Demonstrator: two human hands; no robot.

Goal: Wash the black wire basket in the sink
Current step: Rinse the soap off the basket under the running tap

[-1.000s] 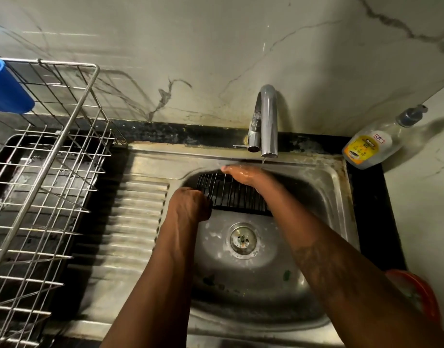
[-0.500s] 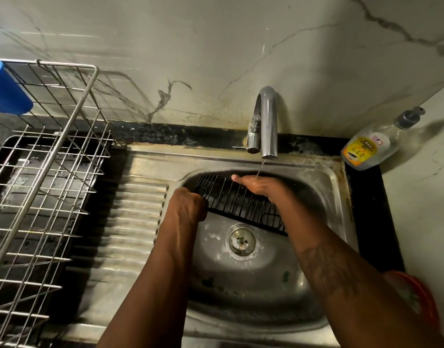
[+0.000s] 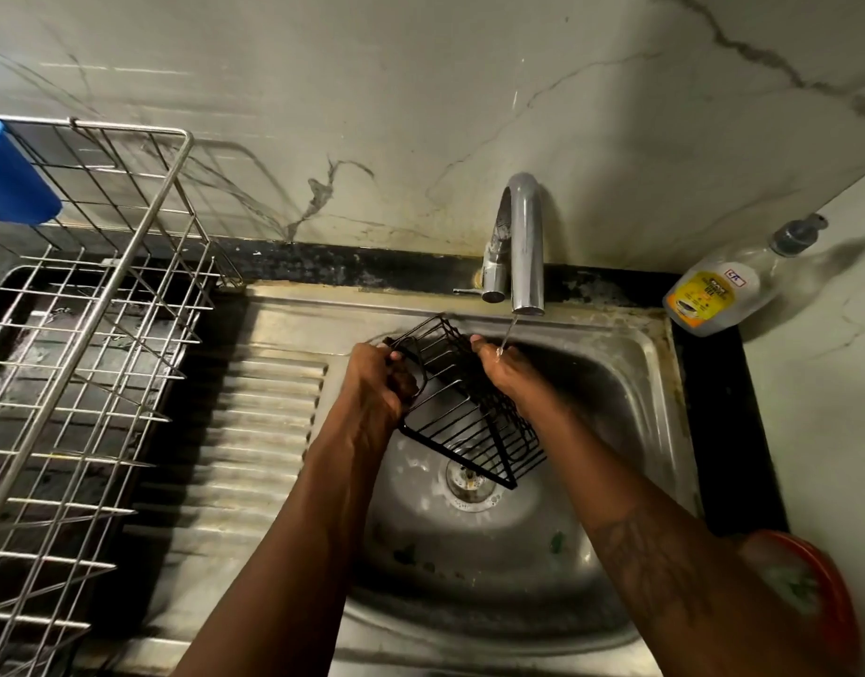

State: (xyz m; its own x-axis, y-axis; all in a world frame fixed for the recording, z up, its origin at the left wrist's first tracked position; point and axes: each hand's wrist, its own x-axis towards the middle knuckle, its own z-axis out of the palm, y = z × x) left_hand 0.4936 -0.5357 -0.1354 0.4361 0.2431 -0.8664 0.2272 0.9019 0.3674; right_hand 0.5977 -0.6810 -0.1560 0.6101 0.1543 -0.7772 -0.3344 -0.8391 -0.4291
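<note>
A black wire basket (image 3: 462,412) is held tilted above the steel sink (image 3: 630,383), its far end up near the tap and its near end over the drain (image 3: 471,481). My left hand (image 3: 379,383) is closed around the basket's left edge. My right hand (image 3: 506,371) lies against its right side, fingers along the wires. A thin stream of water runs from the chrome tap (image 3: 520,246) onto my right hand.
A metal dish rack (image 3: 78,334) stands on the left, with a blue cup (image 3: 10,178) at its back corner. The ribbed drainboard (image 3: 259,432) lies between rack and bowl. A soap dispenser bottle (image 3: 718,290) leans at the back right; a red bowl (image 3: 811,593) sits near right.
The basket has been lifted from the back of the bowl and turned, its near end swinging out over the drain. Both hands rose with it.
</note>
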